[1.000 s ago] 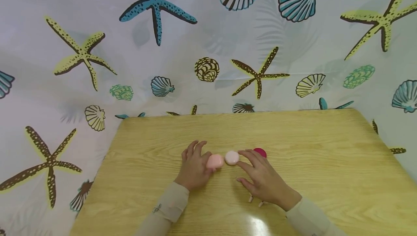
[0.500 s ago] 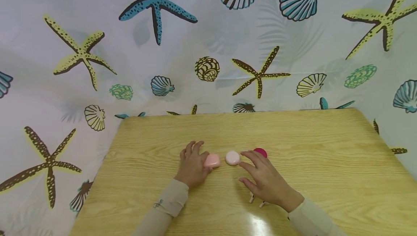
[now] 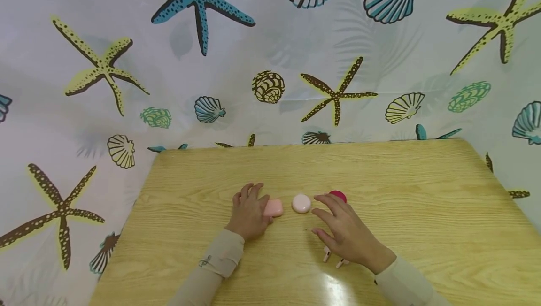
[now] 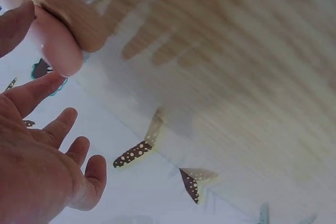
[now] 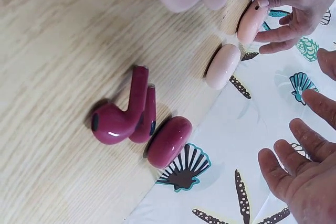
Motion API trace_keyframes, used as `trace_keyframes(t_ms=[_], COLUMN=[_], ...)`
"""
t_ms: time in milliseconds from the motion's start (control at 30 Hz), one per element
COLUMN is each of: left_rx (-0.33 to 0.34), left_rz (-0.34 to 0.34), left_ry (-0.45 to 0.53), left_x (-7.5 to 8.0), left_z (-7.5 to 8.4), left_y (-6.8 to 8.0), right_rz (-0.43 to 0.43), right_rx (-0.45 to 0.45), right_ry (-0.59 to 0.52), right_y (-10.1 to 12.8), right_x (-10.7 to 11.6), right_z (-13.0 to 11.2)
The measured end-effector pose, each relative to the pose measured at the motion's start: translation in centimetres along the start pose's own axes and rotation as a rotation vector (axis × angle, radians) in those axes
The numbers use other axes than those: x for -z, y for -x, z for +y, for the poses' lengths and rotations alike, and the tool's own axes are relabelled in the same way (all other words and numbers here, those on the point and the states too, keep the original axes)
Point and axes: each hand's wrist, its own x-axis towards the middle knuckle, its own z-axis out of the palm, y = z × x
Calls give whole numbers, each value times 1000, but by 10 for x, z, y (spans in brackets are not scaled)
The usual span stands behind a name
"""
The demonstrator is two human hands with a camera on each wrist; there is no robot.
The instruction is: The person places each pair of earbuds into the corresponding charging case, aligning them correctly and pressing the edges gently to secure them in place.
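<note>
While the left hand (image 3: 248, 212) grips the pink case (image 3: 273, 208) between thumb and fingers, that case now sits further from the round pale case (image 3: 301, 203) than 1 s ago. Right hand (image 3: 344, 231): open, hovering beside the magenta case (image 3: 338, 195). 2 magenta earbuds (image 5: 126, 114) lie near it, apparently untouched, on the wooden table (image 3: 422, 193).

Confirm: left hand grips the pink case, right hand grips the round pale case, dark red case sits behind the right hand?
Not quite. The right hand hovers open, gripping nothing; the round pale case lies free, as the head view shows. The left hand does grip the pink case, and the dark red case sits behind.
</note>
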Motion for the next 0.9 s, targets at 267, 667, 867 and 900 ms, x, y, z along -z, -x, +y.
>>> trace_keyframes(t_ms=[267, 667, 867, 900], left_rx=[-31, 79, 131, 134], left_rz=[63, 96, -9, -27], left_ry=[132, 132, 63, 46], left_x=[14, 6, 0, -1], left_z=[36, 76, 78, 78], left_y=[0, -19, -31, -33], right_rz=[-17, -15, -25, -27], right_rx=[-7, -27, -30, -30], right_ry=[9, 20, 15, 14], right_y=[3, 5, 6, 6], right_x=[0, 2, 2, 2], right_z=[1, -1, -1, -1])
